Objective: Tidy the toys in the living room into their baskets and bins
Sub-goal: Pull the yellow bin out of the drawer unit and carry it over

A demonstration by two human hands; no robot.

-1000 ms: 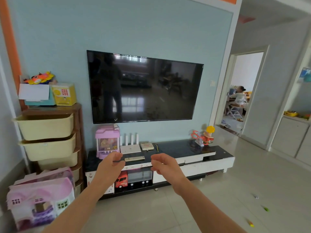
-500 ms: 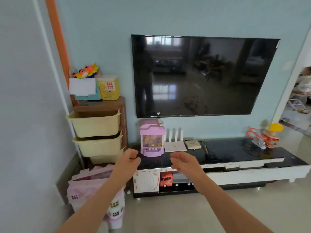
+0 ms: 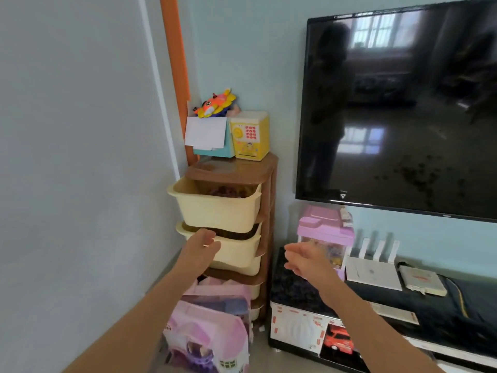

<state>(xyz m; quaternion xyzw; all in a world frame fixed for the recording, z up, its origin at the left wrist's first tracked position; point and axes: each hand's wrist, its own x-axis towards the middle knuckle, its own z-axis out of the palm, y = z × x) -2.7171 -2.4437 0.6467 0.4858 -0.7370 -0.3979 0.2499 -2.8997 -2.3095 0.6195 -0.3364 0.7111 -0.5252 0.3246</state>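
A person reaches both bare arms toward a stack of cream bins (image 3: 217, 211) in a brown rack (image 3: 269, 200) at centre frame, in the corner beside a wall-mounted television (image 3: 403, 109). The left hand (image 3: 200, 249) hovers in front of the second bin (image 3: 236, 251), its fingers loosely curled and holding nothing that can be seen. The right hand (image 3: 306, 261), lower centre, is spread open and empty, in front of a pink claw-machine toy (image 3: 325, 235) standing on the black TV stand surface (image 3: 293, 289).

Toys to tidy lie around the rack: a pink dollhouse (image 3: 209, 340) on the floor at its foot, a red toy truck (image 3: 338, 343) in the stand's lower shelf, an orange toy plane (image 3: 215, 105) and yellow toy safe (image 3: 250, 135) on the rack top.

The step appears to be opening a bin. It would likely go best with the left hand hooking the second bin's front lip and drawing it straight out, level, while the right stays free to steady the rack or gather a toy. The dollhouse leaning at the base may block the lower bins.
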